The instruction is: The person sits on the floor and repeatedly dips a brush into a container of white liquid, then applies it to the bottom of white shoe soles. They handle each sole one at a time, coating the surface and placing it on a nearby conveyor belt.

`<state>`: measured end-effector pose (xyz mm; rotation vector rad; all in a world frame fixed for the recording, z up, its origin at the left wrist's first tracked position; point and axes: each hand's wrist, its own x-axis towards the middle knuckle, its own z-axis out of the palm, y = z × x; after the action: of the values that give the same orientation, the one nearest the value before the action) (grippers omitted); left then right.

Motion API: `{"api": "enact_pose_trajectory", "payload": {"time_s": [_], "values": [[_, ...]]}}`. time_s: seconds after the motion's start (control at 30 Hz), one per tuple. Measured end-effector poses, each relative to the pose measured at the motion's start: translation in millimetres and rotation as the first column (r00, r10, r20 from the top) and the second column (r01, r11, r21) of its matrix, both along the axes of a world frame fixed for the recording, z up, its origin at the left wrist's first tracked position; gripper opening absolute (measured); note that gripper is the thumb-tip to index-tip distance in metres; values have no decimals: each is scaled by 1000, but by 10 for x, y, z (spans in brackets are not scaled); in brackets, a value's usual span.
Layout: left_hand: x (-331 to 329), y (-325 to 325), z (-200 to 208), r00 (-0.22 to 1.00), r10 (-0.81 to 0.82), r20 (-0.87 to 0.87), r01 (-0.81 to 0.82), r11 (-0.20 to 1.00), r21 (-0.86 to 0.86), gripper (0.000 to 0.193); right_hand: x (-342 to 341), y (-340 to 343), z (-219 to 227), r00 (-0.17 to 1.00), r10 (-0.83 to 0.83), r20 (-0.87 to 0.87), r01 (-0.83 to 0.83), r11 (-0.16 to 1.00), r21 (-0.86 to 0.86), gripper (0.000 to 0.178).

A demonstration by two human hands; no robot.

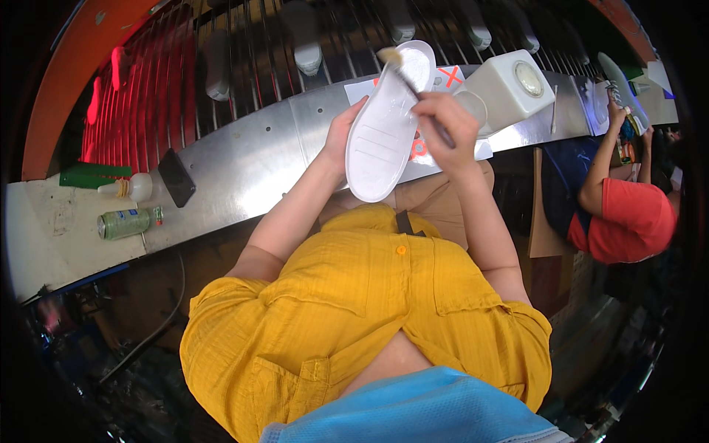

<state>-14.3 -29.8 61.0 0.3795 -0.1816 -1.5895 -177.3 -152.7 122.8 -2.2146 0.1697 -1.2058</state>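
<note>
A white shoe sole is held up at a tilt over the metal bench edge, its inner face toward me. My left hand grips its left rim, fingers partly hidden behind it. Closed round the handle of a brush, my right hand is at the sole's right side. The pale bristles lie over the upper end of the sole, where the surface looks wet and shiny. Just right of that hand stand a translucent cup and a white square plastic jug with a round lid.
Beyond the bench, a roller conveyor carries several soles, red-lit at left. A phone, a small white bottle and a green jar lie at left. At right, a co-worker in a red shirt holds a shoe.
</note>
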Motion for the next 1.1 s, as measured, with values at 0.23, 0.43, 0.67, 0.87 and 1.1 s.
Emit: {"api": "enact_pose_trajectory", "payload": {"time_s": [0.23,0.43,0.67,0.87,1.1], "values": [[19,1,-87,987,137,-84,-131,988,80,59,-40,126,-35,1000,15,-15,-14,997,72,21],[31,-89,-67,986,162,-35,-164,984,-72,68,-56,519,-58,935,329,-130,-331,944,5,22],[7,-90,-1,975,154,-162,-167,983,-73,74,-116,495,-85,970,131,-204,-124,991,47,22],[49,-47,54,973,225,-53,-228,972,-64,80,-106,518,22,966,246,-79,-230,958,169,21],[226,30,113,976,213,43,-203,966,-162,81,-109,578,-32,809,524,-268,-489,852,189,26]]}}
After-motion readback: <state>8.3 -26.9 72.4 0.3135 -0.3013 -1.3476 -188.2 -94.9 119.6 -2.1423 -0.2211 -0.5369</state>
